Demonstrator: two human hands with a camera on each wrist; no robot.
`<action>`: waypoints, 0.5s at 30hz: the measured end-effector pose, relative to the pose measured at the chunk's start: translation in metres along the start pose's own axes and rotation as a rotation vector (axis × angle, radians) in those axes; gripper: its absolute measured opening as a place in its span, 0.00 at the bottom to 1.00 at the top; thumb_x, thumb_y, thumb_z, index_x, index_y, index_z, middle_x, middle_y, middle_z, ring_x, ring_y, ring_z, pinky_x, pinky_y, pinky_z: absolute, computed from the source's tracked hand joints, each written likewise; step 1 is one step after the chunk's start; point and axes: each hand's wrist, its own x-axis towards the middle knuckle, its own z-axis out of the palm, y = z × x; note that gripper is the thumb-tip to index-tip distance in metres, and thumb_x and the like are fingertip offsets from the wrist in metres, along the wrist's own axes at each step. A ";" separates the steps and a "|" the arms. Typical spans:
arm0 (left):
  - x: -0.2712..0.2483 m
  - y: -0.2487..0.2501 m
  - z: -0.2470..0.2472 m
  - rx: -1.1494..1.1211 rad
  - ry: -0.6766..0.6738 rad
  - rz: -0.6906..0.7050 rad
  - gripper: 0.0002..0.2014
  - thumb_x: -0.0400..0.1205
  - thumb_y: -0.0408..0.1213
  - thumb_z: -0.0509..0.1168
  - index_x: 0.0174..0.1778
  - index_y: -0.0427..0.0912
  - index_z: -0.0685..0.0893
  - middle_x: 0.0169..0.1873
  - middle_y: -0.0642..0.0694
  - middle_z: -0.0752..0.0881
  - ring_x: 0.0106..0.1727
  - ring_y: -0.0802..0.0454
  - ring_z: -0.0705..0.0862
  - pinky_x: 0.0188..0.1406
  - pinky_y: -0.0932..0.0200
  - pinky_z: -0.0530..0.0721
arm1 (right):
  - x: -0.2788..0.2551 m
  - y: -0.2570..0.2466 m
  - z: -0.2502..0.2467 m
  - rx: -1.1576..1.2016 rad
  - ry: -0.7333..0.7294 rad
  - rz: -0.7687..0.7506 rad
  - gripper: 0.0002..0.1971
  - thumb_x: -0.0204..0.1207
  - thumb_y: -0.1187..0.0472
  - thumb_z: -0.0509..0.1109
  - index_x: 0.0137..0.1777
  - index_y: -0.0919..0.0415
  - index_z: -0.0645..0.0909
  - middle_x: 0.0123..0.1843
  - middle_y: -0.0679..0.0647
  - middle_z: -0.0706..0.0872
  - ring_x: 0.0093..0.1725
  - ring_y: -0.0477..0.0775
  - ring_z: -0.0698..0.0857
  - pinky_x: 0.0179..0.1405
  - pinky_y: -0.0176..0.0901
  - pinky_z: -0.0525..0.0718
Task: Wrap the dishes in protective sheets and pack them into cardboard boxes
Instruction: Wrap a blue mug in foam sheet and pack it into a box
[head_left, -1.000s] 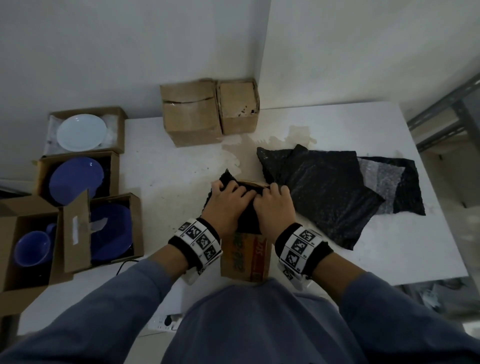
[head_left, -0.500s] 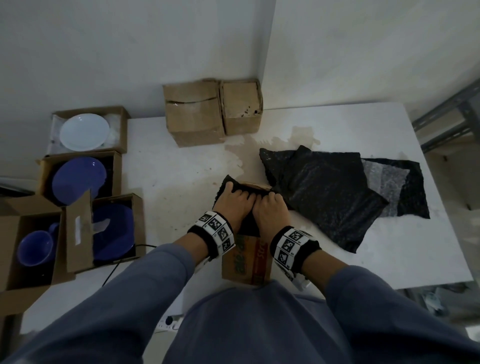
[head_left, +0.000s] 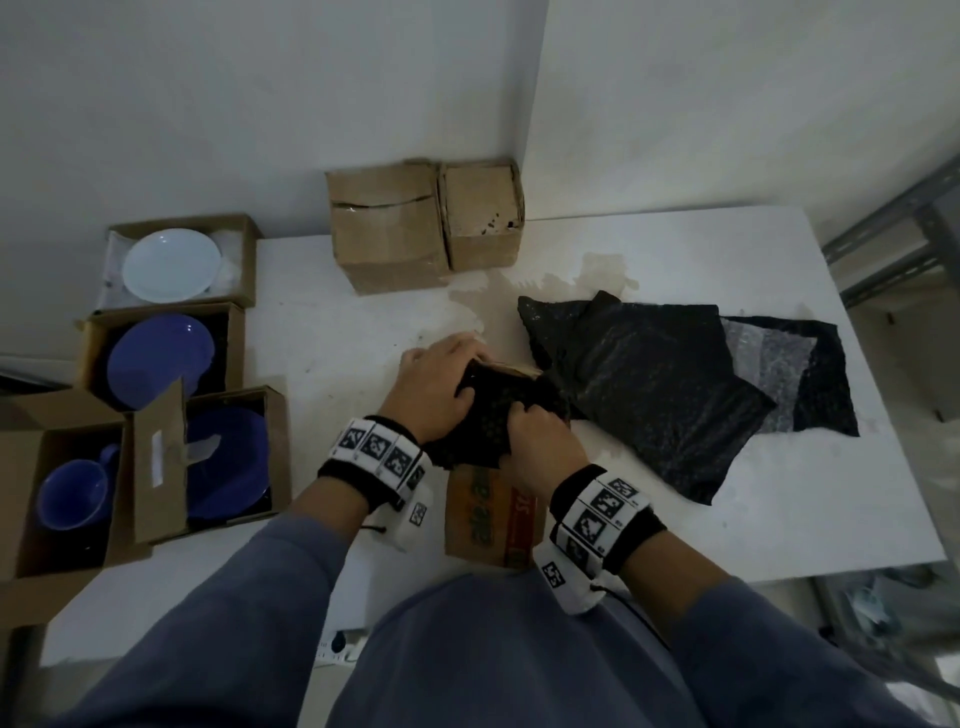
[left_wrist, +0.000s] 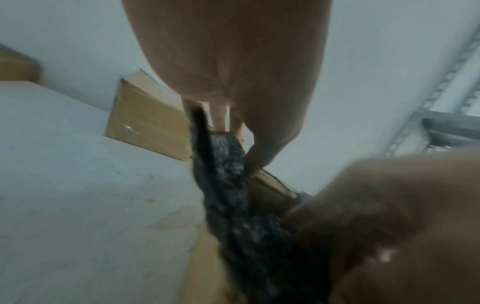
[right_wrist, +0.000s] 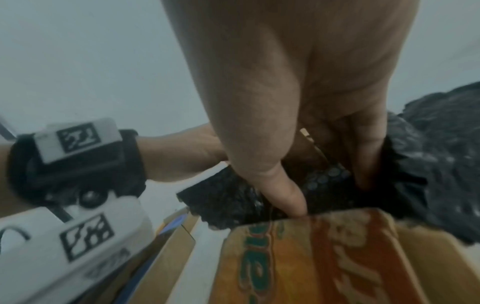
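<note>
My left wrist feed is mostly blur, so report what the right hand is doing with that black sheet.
Observer: In the right wrist view, the right hand pinches the black sheet, its thumb pressing it against the edge of the printed box.
Operator: Now tell me where the left hand sits.
Observer: The head view shows the left hand curled over the sheet at the box's far edge.
Operator: List the dishes not yet wrapped.
Observer: Left of the table, open boxes hold a white plate, a blue plate, a blue bowl and a blue mug, all bare.
</note>
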 end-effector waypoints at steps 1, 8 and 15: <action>0.002 -0.004 -0.003 -0.056 -0.085 -0.015 0.21 0.79 0.33 0.65 0.66 0.55 0.75 0.67 0.54 0.80 0.68 0.52 0.78 0.69 0.48 0.73 | -0.001 0.000 0.003 0.018 -0.011 0.009 0.21 0.76 0.59 0.71 0.66 0.66 0.72 0.61 0.65 0.79 0.61 0.67 0.82 0.53 0.53 0.82; -0.014 -0.015 -0.005 -0.061 -0.117 -0.147 0.34 0.72 0.44 0.76 0.72 0.58 0.68 0.62 0.50 0.83 0.59 0.45 0.83 0.56 0.48 0.84 | 0.006 0.007 0.003 0.040 -0.007 0.002 0.20 0.76 0.60 0.70 0.65 0.66 0.72 0.62 0.66 0.76 0.63 0.69 0.79 0.58 0.56 0.81; -0.032 -0.012 0.010 0.027 -0.169 -0.263 0.24 0.70 0.55 0.78 0.55 0.50 0.77 0.51 0.51 0.77 0.50 0.49 0.80 0.48 0.52 0.81 | 0.015 0.011 -0.004 -0.009 -0.010 -0.083 0.18 0.79 0.60 0.66 0.67 0.64 0.73 0.62 0.64 0.76 0.64 0.67 0.78 0.58 0.56 0.80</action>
